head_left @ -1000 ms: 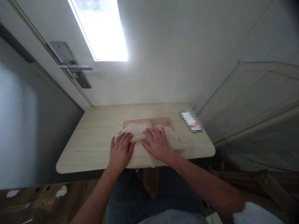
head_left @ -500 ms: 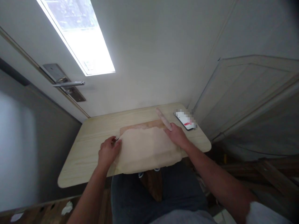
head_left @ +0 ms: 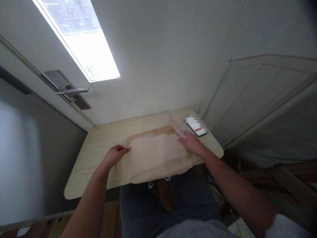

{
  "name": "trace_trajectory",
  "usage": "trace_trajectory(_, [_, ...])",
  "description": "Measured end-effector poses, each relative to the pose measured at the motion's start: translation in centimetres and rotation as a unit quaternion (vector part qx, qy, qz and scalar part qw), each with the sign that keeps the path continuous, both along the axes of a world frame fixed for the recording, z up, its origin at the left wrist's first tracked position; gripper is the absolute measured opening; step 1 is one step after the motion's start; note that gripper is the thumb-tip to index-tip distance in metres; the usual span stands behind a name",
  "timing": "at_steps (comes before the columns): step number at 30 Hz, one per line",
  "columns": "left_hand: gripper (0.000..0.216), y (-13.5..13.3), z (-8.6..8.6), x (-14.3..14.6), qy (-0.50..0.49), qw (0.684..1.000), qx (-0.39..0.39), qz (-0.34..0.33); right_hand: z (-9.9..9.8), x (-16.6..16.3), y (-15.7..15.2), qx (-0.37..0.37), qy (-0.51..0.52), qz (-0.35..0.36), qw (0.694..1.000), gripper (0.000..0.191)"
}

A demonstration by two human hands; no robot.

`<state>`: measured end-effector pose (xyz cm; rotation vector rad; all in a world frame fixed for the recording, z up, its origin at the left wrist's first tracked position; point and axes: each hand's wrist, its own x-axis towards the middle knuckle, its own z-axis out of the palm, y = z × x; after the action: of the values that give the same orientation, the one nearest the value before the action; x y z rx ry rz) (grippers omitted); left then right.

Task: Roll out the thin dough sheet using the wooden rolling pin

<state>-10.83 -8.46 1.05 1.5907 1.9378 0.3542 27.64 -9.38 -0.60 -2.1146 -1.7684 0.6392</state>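
Observation:
A thin beige sheet with an uneven outline lies on the small table, its front edge hanging a little over the table's near side. Behind it shows a flat brown strip, partly covered by the sheet. My left hand pinches the sheet's left back corner between thumb and fingers. At the right back corner, my right hand is closed round the near end of a pale, narrow, stick-like piece that points away from me. Whether this piece is joined to the sheet I cannot tell.
The light wooden table stands against a white door with a metal handle and a bright window. A phone lies at the table's right back corner. My legs are under the near edge.
My left fingers have closed on the sheet's left corner, where they were looser before. My right hand and the pale piece have shifted slightly right. The view has tilted a little.

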Motion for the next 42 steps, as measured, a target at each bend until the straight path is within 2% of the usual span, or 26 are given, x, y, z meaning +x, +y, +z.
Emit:
trace_trajectory(3, [0.038, -0.5, 0.6, 0.5, -0.016, 1.000, 0.004, -0.007, 0.2, -0.2, -0.1, -0.011, 0.026, -0.023, 0.999, 0.026])
trace_trajectory(8, [0.036, -1.4, 1.5, 1.2, -0.092, 0.991, 0.094, -0.003, -0.1, -0.4, -0.5, -0.009, 0.066, -0.057, 0.996, 0.027])
trace_trajectory(12, [0.035, -2.1, 1.7, 1.5, -0.121, 0.986, 0.116, 0.018, 0.1, -0.5, -0.8, -0.030, 0.123, -0.081, 0.989, 0.026])
trace_trajectory(16, [0.034, -2.5, 1.2, 1.4, -0.121, 0.985, 0.112, 0.046, 0.7, -0.6, -0.7, -0.066, 0.103, -0.024, 0.992, 0.023])
trace_trajectory(19, [0.033, -2.8, 0.6, 1.2, -0.115, 0.985, 0.119, 0.051, 1.1, -0.8, -0.7, -0.024, 0.035, 0.018, 0.999, 0.021])
trace_trajectory(21, [0.034, -3.0, 0.5, 1.1, -0.105, 0.985, 0.126, 0.054, 1.5, -1.0, -0.9, 0.009, 0.008, 0.026, 1.000, 0.020])
trace_trajectory(25, [0.035, -3.9, 1.4, 1.0, -0.092, 0.981, 0.153, 0.069, 3.2, -1.5, -1.4, 0.037, 0.042, 0.022, 0.998, 0.022])
trace_trajectory(28, [0.037, -4.9, 2.0, 0.7, -0.112, 0.976, 0.150, 0.108, 4.8, -2.2, -0.7, 0.048, 0.041, 0.022, 0.998, 0.028])
trace_trajectory(30, [0.041, -5.8, 1.8, 0.4, -0.129, 0.972, 0.134, 0.146, 5.2, -3.0, 0.5, 0.048, 0.025, 0.035, 0.998, 0.027])
trace_trajectory(32, [0.045, -6.9, 1.1, 0.2, -0.149, 0.966, 0.112, 0.178, 4.8, -3.8, 2.0, 0.027, 0.007, 0.054, 0.998, 0.025])
trace_trajectory(35, [0.048, -8.6, -0.4, -0.2, -0.155, 0.965, 0.073, 0.199, 3.1, -4.9, 3.7, -0.003, -0.008, 0.085, 0.996, 0.026])
trace_trajectory(39, [0.039, -10.3, -1.6, -1.0, -0.083, 0.975, 0.080, 0.189, 1.4, -5.6, 3.8, 0.002, -0.045, 0.090, 0.995, 0.033])
trace_trajectory(42, [0.035, -10.5, -1.5, -1.5, 0.005, 0.980, 0.117, 0.159, 1.6, -5.5, 2.8, 0.017, -0.082, 0.066, 0.994, 0.038])
